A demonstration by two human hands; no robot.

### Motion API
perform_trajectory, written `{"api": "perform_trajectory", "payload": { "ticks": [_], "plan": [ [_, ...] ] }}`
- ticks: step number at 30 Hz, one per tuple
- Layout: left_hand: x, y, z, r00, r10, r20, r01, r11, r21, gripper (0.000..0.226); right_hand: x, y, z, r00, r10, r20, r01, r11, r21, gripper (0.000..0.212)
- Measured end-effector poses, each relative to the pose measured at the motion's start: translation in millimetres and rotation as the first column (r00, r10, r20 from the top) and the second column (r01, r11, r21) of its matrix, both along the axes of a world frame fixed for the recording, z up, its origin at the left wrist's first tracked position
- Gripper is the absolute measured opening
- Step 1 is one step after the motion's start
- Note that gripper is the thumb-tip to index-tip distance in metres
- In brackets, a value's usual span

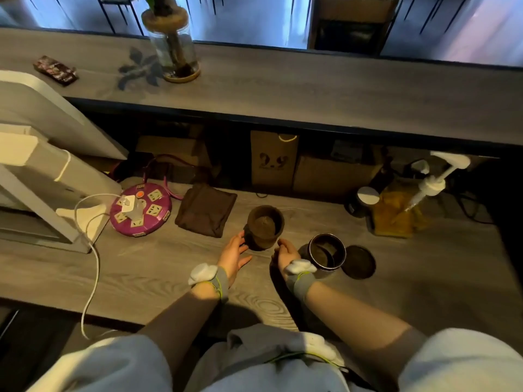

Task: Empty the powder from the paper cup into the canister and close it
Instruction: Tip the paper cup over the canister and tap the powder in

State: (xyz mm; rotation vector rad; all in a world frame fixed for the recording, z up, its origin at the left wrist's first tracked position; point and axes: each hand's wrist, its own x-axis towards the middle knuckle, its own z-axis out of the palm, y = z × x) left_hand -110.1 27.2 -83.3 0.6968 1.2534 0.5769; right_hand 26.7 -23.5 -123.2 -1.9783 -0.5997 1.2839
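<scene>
A brown paper cup (263, 226) stands upright on the wooden counter (158, 258) with a heap of powder inside. My left hand (233, 254) is open, its fingertips at the cup's lower left side. My right hand (285, 254) is open just right of the cup's base, fingers slightly curled and holding nothing. The dark round canister (325, 254) stands open to the right of my right hand, with some powder in it. Its flat round lid (358, 261) lies on the counter right beside it.
A folded brown cloth (206, 209) lies behind the cup to the left. A purple round power strip (140, 209) with a white cable sits farther left, next to a white stand (34, 176). A pump bottle (402, 207) and a small jar (363, 200) stand at the right.
</scene>
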Motion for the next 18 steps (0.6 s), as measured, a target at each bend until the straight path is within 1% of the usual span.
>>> {"api": "perform_trajectory", "payload": {
  "ticks": [1,2,5,8,12,18],
  "plan": [
    [3,2,-1,1.000,0.000,0.009,0.000,1.000,-0.011,0.046,-2,2,-5,1.000,-0.007,-0.009,0.008,1.000,0.019,0.051],
    [4,2,-2,1.000,0.003,0.015,-0.003,1.000,-0.019,0.046,-5,3,1,1.000,0.018,-0.001,-0.018,0.999,0.042,0.051],
    [6,6,-7,0.999,-0.018,0.027,0.019,0.999,-0.042,0.048,-13,0,41,0.998,0.061,0.033,-0.062,0.997,0.051,0.040],
    [6,10,-7,0.998,-0.055,0.038,0.056,0.998,-0.039,0.047,-11,3,48,1.000,0.013,0.007,-0.014,0.997,0.078,0.039],
    [9,12,-8,0.993,-0.107,0.039,0.108,0.994,-0.017,0.046,-11,4,49,0.996,-0.061,-0.071,0.067,0.994,0.089,0.042],
    [7,14,-7,0.995,-0.089,0.052,0.087,0.996,0.023,0.048,-19,13,38,0.966,-0.149,-0.209,0.173,0.980,0.101,0.044]
  ]
}}
